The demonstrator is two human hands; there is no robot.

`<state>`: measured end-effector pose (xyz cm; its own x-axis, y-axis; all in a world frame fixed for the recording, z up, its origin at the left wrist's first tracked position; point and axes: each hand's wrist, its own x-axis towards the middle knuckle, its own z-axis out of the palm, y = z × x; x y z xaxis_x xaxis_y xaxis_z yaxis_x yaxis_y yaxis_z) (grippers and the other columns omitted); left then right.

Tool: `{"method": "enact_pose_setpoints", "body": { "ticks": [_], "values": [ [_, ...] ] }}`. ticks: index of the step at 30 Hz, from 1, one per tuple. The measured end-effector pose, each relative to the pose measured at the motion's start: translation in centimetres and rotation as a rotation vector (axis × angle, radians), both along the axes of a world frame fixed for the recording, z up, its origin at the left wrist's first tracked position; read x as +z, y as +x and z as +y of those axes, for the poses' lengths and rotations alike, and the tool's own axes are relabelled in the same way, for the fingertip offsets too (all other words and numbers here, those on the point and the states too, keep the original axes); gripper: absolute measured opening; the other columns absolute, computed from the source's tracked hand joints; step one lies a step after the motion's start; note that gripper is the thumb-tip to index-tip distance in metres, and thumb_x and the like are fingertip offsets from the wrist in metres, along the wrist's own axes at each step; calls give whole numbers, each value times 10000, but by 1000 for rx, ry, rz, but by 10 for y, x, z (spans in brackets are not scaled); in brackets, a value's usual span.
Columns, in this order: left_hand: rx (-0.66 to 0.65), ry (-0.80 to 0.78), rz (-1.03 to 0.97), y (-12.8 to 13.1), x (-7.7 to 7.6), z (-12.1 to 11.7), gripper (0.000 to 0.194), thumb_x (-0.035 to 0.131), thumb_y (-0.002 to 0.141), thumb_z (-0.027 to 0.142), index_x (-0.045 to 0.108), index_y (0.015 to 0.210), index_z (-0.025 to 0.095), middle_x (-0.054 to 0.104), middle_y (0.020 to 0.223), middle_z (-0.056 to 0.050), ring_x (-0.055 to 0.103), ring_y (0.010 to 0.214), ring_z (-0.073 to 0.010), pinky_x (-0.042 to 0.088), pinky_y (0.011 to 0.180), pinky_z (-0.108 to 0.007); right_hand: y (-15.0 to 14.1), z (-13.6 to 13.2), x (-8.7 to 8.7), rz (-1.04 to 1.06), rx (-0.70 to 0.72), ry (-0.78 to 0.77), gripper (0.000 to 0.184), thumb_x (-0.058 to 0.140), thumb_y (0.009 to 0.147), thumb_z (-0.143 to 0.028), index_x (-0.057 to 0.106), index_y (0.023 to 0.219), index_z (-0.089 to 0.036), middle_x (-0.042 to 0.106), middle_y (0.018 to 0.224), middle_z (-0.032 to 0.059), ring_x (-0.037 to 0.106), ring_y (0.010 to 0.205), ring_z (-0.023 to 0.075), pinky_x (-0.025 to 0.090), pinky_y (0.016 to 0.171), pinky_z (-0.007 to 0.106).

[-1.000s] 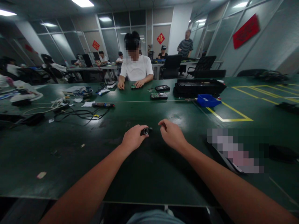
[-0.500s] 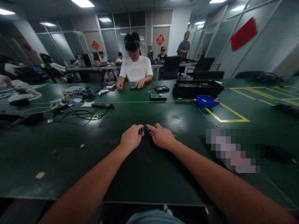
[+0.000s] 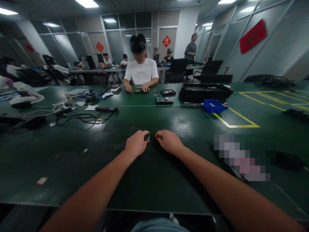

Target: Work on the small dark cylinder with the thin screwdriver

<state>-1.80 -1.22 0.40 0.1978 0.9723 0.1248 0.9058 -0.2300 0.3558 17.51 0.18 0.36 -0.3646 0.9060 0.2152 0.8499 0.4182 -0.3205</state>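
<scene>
Bit of a messy setup tbh: blue tray (image 3: 214,106) right by a long black case (image 3: 206,93), a couple of drives (image 3: 164,100) near the case, and cables (image 3: 83,120) and paper (image 3: 91,108) over on the left. Someone in a white tee (image 3: 141,72) sits across the green table (image 3: 145,183), red signs (image 3: 166,41) behind.

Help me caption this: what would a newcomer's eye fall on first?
At centre, the bare left hand grips a short black cylinder with a silvery rim, the bare right hand beside it. Beyond, to the right, a blue plastic bin sits by yellow lines on the green table.
</scene>
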Motion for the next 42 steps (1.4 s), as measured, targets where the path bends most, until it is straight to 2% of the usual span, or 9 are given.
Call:
{"method": "enact_pose_setpoints", "body": {
  "ticks": [3,8,15,21,29,38,42],
  "values": [
    [5,4,-14,0,0,0,366,633,894,330,616,1260,334,667,1152,-55,643,1007,-263,483,784,-361,0,-6,5,121,14,-2,284,615,889,-186,705,1154,-236,748,1038,81,684,920,246,499,794,364],
    [-44,34,-126,2,2,1,334,632,896,321,635,1230,318,675,1151,-48,640,1038,-249,489,843,-361,0,-18,17,243,162,72,204,584,933,-196,739,1059,-236,734,1030,52,669,942,207,494,832,336],
    [-225,33,-317,11,6,-1,299,617,885,219,669,1174,274,688,1134,-36,634,1046,-211,497,929,-341,-1,-26,21,332,215,96,199,591,927,-159,732,1039,-243,711,1057,44,654,975,189,492,872,332],
    [-263,48,-361,13,8,-3,325,611,880,203,671,1193,267,687,1103,-40,637,1013,-207,506,920,-347,0,-27,22,360,140,139,124,638,906,-202,706,1006,-230,688,1029,43,642,903,181,490,805,317],
    [-299,79,-381,12,10,-5,347,613,885,207,659,1225,256,679,1119,-44,632,1017,-201,501,907,-331,0,-26,20,380,19,147,121,686,871,-277,693,974,-214,670,982,46,603,781,167,467,707,314],
    [-297,83,-362,12,10,-4,318,607,883,202,670,1190,255,680,1100,-38,631,1004,-197,503,903,-328,2,-26,22,339,42,155,85,652,890,-266,713,920,-214,700,884,35,610,768,173,448,688,310],
    [-286,90,-297,13,10,-5,351,580,874,176,668,1199,273,676,1120,-37,634,1017,-204,507,913,-332,0,-29,26,247,37,159,128,653,901,-305,744,871,-220,686,856,32,607,738,168,426,657,303]
  ]
}}
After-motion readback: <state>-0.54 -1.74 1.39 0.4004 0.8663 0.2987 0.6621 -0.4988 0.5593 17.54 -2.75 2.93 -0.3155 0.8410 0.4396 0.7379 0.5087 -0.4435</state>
